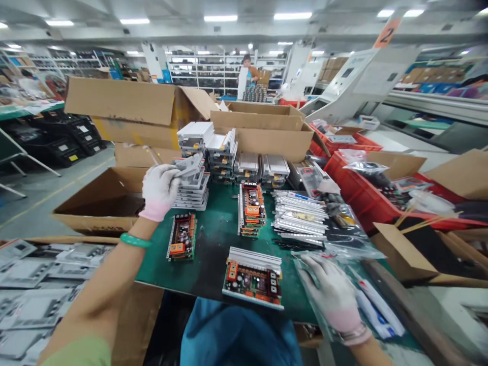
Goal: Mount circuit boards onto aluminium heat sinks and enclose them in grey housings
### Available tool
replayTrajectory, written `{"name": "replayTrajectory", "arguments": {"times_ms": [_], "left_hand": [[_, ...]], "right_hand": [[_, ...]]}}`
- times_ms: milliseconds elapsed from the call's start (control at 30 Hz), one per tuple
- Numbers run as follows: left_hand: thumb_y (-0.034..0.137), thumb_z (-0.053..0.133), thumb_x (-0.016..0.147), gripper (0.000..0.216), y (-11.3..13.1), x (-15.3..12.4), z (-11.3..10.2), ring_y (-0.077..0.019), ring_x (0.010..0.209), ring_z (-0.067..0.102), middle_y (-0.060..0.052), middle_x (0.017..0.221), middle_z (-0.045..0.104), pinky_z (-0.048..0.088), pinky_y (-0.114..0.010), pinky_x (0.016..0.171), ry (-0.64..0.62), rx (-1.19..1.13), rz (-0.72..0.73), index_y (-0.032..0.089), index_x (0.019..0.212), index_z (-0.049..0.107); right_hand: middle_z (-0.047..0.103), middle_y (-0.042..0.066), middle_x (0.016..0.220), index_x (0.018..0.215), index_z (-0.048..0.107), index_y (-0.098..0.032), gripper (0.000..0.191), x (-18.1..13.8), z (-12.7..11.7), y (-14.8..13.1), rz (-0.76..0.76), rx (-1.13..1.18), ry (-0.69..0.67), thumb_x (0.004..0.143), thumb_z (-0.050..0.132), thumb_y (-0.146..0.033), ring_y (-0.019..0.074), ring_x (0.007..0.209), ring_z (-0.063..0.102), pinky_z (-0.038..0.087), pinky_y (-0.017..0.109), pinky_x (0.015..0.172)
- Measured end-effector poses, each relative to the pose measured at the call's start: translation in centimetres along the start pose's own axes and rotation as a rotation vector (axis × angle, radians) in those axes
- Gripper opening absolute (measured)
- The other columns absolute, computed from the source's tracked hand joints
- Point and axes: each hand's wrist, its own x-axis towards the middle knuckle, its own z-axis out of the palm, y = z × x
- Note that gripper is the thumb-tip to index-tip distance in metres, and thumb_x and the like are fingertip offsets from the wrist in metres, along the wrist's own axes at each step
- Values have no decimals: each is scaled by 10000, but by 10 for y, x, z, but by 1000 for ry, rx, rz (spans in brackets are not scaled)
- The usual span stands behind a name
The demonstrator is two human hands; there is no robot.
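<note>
My left hand (159, 187), in a white glove, has its fingers closed on a grey plastic cover (190, 165) above a stack of similar covers (192, 195). My right hand (330, 290), also gloved, lies with fingers stretched out over a clear plastic bag (316, 305) at the table's right. Between the hands, near the front edge, a circuit board on a silver heat sink (252, 279) lies flat. Another circuit board (182, 236) lies below the cover stack. Several more boards are piled in a stack (251, 208) at mid table.
Finned heat sinks (247, 168) stand piled at the back, before open cardboard boxes (263, 140). Metal strips (299, 216) lie right of the boards, with white tubes (377, 310) nearer me. A box of grey covers (34, 290) is at left, red crates (351, 188) at right.
</note>
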Motion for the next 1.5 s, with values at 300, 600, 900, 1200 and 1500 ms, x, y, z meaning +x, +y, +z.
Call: {"name": "replayTrajectory", "arguments": {"times_ms": [300, 600, 900, 1200, 1500], "left_hand": [[300, 410, 942, 237, 165, -86, -82, -136, 529, 565, -8, 635, 623, 388, -271, 506, -529, -792, 486, 192, 956, 621], [897, 479, 631, 1041, 134, -123, -35, -361, 1286, 456, -174, 1344, 518, 382, -503, 1087, -644, -934, -41, 172, 1376, 417], [461, 783, 665, 861, 137, -147, -6, -334, 1402, 299, -146, 1401, 471, 333, -505, 1130, -778, -750, 53, 190, 1371, 370], [472, 714, 727, 731, 132, -148, -1, -328, 1389, 326, -144, 1363, 501, 287, -522, 1150, -766, -762, 101, 184, 1325, 408], [456, 734, 652, 692, 135, -147, -13, -353, 1324, 417, -132, 1253, 576, 266, -578, 1140, -733, -670, 196, 194, 1230, 459]], "right_hand": [[654, 50, 896, 1103, 523, -273, 216, 31, -55, -71, -384, 290, 176, 919, 486, -382, 188, 803, 629, 523, 337, 699], [650, -13, 566, 1092, 583, -179, 323, 18, -30, -64, 333, 157, -282, 961, 336, -340, 161, 442, 611, 390, 248, 447], [678, 1, 603, 1112, 605, -199, 310, 24, -4, -66, 478, 87, -542, 930, 396, -337, 188, 529, 655, 368, 242, 491], [727, 72, 832, 1141, 641, -206, 323, 21, -7, -64, 212, -68, -438, 927, 469, -375, 209, 696, 677, 413, 282, 587], [624, 137, 1232, 1191, 592, -237, 373, -25, -1, -77, -243, 59, -152, 823, 649, -228, 279, 1212, 528, 437, 419, 938]]}}
